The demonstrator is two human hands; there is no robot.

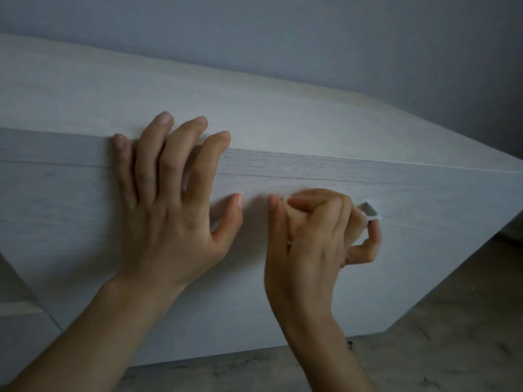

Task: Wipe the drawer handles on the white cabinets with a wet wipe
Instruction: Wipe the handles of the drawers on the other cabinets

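Two bare forearms reach up from the bottom edge over a mottled floor (pixel 452 349). The right hand (pixel 314 233) is held against the front of a white cabinet (pixel 424 250), its fingers (pixel 365 247) curled tightly round the drawer handle (pixel 369 212). Only the handle's pale right end shows, past the knuckles and touching the fingertip below it. A thin ring (pixel 289 243) sits on one finger of this hand. The wet wipe cannot be told apart inside the grip. Just to the left, the left hand (pixel 169 222) lies flat on the same drawer front. Its fingers (pixel 158 154) are spread and straight, with the tips reaching over the front edge onto the cabinet's top surface (pixel 198 89). Its thumb points toward the right hand without touching it. A narrow seam runs across the front above both hands. Behind the cabinet stands a plain grey wall (pixel 339 38).
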